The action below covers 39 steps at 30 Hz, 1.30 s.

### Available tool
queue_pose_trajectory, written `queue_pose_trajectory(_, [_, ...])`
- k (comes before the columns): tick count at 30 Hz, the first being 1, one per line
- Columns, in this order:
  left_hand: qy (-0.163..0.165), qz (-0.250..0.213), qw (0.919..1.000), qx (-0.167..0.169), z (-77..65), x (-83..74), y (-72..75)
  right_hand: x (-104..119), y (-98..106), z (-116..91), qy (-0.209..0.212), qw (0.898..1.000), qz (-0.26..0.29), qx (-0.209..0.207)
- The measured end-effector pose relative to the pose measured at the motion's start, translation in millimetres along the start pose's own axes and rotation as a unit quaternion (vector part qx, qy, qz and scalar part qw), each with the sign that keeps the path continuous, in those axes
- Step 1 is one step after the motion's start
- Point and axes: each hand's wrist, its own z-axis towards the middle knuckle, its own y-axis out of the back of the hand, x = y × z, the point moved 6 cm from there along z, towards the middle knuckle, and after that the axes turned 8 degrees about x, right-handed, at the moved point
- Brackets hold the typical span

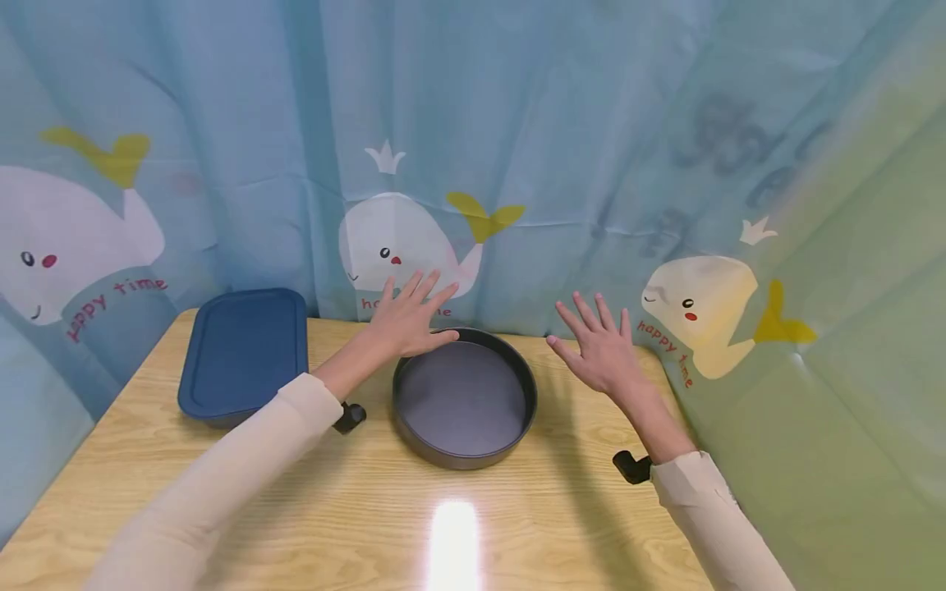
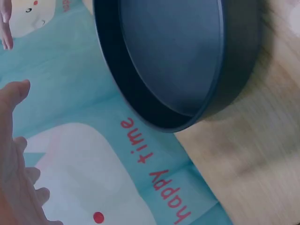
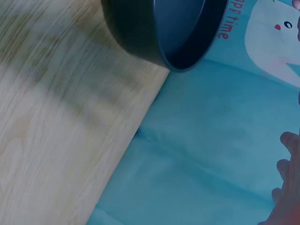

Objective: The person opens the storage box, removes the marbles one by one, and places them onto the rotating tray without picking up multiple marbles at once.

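A round dark grey pan [image 1: 464,398] with a raised rim lies on the wooden table, its inside bare. My left hand [image 1: 410,320], fingers spread, hovers at the pan's upper left, the thumb overlapping its far rim in the head view. To the right of the pan, my right hand [image 1: 600,349] is held up with spread fingers and grips nothing. The left wrist view has the pan [image 2: 178,56] at the top and the left hand [image 2: 18,164] along the left edge. In the right wrist view, fingers of the right hand [image 3: 288,183] show at the right edge.
A dark blue lidded rectangular box [image 1: 246,353] stands on the table's left side. Behind the table [image 1: 355,509] hangs a blue curtain [image 1: 562,123] with whale prints, which continues along the right side. A bright reflection lies on the tabletop in front of the pan.
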Motion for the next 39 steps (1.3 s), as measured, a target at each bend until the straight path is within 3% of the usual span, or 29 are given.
queue_pose_trajectory(7, [-0.019, -0.019, 0.9996, -0.012, -10.2, -0.9, -1.7, 9, -2, 2, 0.015, 0.999, 0.037, 0.017])
queue_pose_trajectory(10, [-0.032, -0.066, 0.9971, -0.022, -17.2, 0.5, -2.0, 16, -2, 3, 0.032, 0.997, 0.069, 0.014])
queue_pose_trajectory(17, [-0.069, -0.175, 0.9810, -0.050, -42.2, 9.6, -1.0, 34, -5, 4, 0.064, 0.989, 0.135, -0.002])
queue_pose_trajectory(22, [-0.080, -0.243, 0.9654, -0.052, -57.0, 20.7, -1.1, 48, -5, 6, 0.082, 0.983, 0.162, -0.017])
queue_pose_trajectory(26, [-0.075, -0.284, 0.9544, -0.052, -68.2, 31.7, -2.9, 61, -4, 9, 0.092, 0.979, 0.183, -0.015])
queue_pose_trajectory(29, [-0.062, -0.299, 0.9506, -0.056, -77.7, 40.9, -5.1, 70, -4, 10, 0.097, 0.974, 0.206, -0.004])
queue_pose_trajectory(39, [-0.008, -0.295, 0.9525, -0.076, -116.5, 84.2, -6.3, 107, -9, 21, 0.116, 0.959, 0.259, 0.009])
